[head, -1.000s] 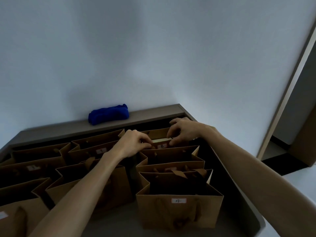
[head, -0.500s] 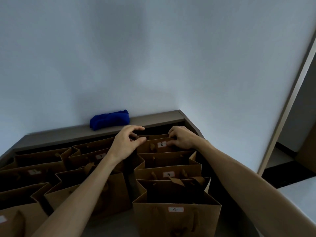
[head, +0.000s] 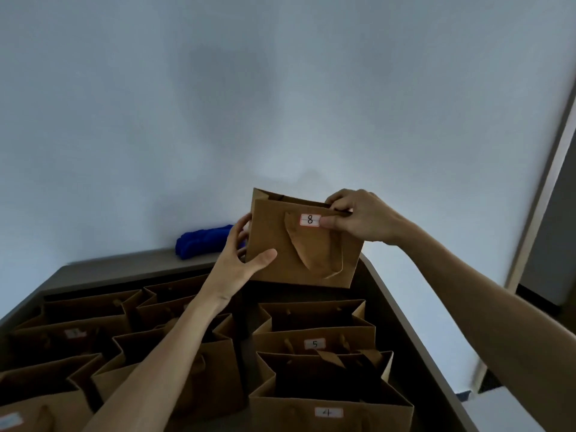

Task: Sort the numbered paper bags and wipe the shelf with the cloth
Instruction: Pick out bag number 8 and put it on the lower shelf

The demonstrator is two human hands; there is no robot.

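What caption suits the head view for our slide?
Both hands, left hand and right hand, lift bag 8 above the shelf's other bags.

I see both hands holding a brown paper bag marked 8 up in the air above the other bags. My left hand grips its lower left edge, thumb across the front. My right hand pinches the top right rim, thumb just beside the white label. The bag's handle hangs folded down its front. Below, open bags stand in rows on the shelf; the bag marked 5 sits behind the bag marked 4. A blue cloth lies on the ledge against the wall, partly hidden by my left hand.
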